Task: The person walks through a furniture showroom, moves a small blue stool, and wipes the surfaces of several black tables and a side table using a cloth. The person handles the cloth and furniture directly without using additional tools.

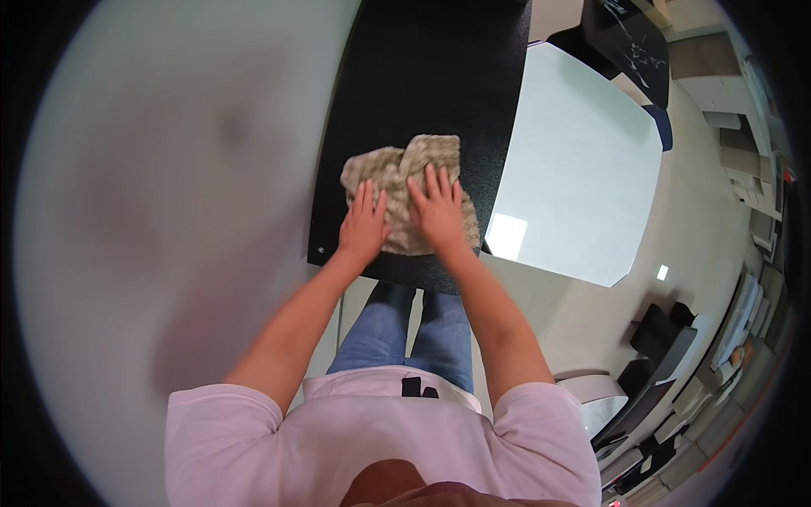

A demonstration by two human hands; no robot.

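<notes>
A beige, patterned piece of soft fabric point(393, 166) lies spread on a black tabletop point(431, 70), close to its near end. One part at the upper right is folded or overlapped, leaving a notch in the far edge. My left hand point(364, 225) rests on the fabric's left side, fingers pointing away from me. Flat on the right part lies my right hand point(440, 212), its fingers spread. Both palms face down, and neither hand grips the cloth. What lies beneath the fabric is hidden.
A pale wall point(190, 158) runs along the table's left side. To the right stands a white-topped table point(576, 165) with light reflections. Beyond it are a black marbled surface point(633, 51) and a dark chair point(652, 333). Several pieces of furniture line the far right.
</notes>
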